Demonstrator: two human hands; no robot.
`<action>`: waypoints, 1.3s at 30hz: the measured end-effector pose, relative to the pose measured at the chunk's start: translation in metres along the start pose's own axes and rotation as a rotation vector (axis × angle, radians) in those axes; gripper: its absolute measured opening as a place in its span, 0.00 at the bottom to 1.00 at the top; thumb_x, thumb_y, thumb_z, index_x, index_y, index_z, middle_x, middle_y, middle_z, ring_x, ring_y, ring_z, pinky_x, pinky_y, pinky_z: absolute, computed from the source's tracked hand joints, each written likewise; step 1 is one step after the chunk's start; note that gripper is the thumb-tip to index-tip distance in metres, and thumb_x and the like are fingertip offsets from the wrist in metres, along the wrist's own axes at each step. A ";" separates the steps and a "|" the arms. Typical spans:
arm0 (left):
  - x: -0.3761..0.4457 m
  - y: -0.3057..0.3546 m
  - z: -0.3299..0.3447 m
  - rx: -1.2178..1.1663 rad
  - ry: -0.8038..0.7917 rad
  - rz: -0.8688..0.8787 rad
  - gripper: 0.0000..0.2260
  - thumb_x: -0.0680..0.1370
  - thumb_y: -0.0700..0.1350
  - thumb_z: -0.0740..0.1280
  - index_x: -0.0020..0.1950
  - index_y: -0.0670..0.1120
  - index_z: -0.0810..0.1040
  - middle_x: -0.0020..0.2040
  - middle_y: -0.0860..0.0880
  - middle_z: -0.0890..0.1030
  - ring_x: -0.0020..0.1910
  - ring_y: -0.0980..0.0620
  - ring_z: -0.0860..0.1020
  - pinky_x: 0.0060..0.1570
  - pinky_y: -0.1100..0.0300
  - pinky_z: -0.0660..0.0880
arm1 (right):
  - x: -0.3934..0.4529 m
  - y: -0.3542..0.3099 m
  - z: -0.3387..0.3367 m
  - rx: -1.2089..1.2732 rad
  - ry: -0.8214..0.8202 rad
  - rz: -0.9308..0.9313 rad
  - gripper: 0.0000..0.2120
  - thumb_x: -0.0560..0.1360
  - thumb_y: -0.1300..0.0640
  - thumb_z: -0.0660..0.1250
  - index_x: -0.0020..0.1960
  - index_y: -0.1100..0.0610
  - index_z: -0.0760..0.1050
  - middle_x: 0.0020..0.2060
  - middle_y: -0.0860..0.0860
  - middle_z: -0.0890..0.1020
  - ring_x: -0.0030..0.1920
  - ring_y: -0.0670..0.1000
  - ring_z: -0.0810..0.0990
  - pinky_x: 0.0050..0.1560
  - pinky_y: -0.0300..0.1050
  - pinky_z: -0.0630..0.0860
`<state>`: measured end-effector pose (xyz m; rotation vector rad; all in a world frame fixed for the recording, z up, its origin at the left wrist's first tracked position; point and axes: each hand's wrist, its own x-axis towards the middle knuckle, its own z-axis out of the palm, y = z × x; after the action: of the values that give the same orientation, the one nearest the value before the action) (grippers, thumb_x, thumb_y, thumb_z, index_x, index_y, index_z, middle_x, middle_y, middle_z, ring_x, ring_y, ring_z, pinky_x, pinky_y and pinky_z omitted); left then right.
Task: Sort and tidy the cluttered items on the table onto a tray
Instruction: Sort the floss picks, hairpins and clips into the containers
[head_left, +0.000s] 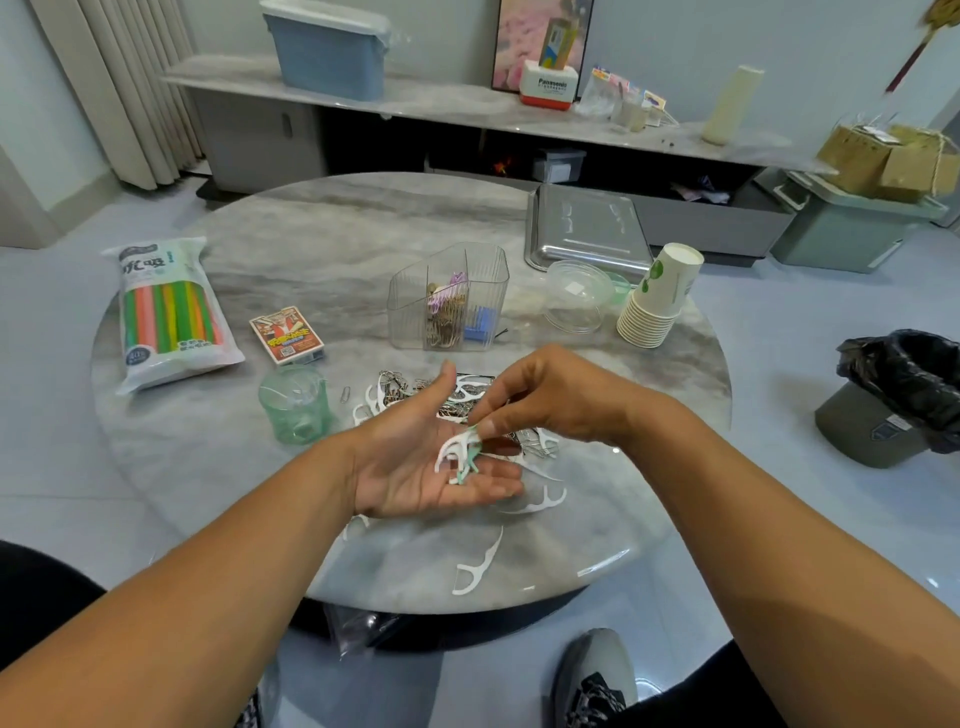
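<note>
My left hand (415, 462) lies palm up over the round marble table (322, 249), with a small bunch of white and green floss picks (460, 454) resting on its fingers. My right hand (545, 400) reaches in from the right and its fingertips pinch the top of that bunch. Loose floss picks (475, 564) and a heap of paper clips (415, 387) lie on the table under and around both hands. The steel tray (587, 228) sits at the table's far right edge.
A clear divided organiser (447, 296) stands mid-table, a green plastic jar (296, 402) left of the hands. A straw pack (166, 312) and card box (287, 333) lie at the left. A clear lid (574, 293) and stacked paper cups (660, 296) sit right. A bin (898, 395) stands on the floor.
</note>
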<state>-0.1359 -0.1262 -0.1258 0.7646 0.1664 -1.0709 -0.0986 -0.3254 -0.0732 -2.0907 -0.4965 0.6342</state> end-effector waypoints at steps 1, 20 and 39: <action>0.000 -0.002 0.001 -0.004 -0.022 -0.009 0.44 0.74 0.73 0.58 0.59 0.30 0.80 0.53 0.30 0.80 0.53 0.33 0.83 0.54 0.46 0.82 | 0.001 -0.001 0.004 -0.007 -0.018 -0.007 0.09 0.71 0.62 0.79 0.51 0.58 0.87 0.41 0.54 0.88 0.39 0.45 0.82 0.45 0.37 0.78; 0.007 -0.001 -0.001 -0.142 0.183 0.279 0.38 0.79 0.70 0.54 0.63 0.35 0.75 0.57 0.34 0.79 0.58 0.35 0.81 0.54 0.46 0.81 | 0.003 -0.006 0.004 0.264 0.393 -0.056 0.06 0.73 0.63 0.76 0.49 0.56 0.86 0.42 0.54 0.88 0.42 0.46 0.84 0.50 0.40 0.82; -0.011 0.004 0.017 -0.489 0.418 0.513 0.21 0.82 0.59 0.61 0.54 0.39 0.75 0.41 0.40 0.80 0.40 0.47 0.81 0.44 0.55 0.84 | -0.001 -0.029 0.044 0.371 0.560 0.173 0.07 0.78 0.56 0.73 0.47 0.59 0.85 0.31 0.47 0.82 0.23 0.39 0.72 0.25 0.31 0.68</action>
<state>-0.1417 -0.1278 -0.1064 0.5315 0.5364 -0.3475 -0.1297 -0.2828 -0.0707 -1.8524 0.1148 0.1918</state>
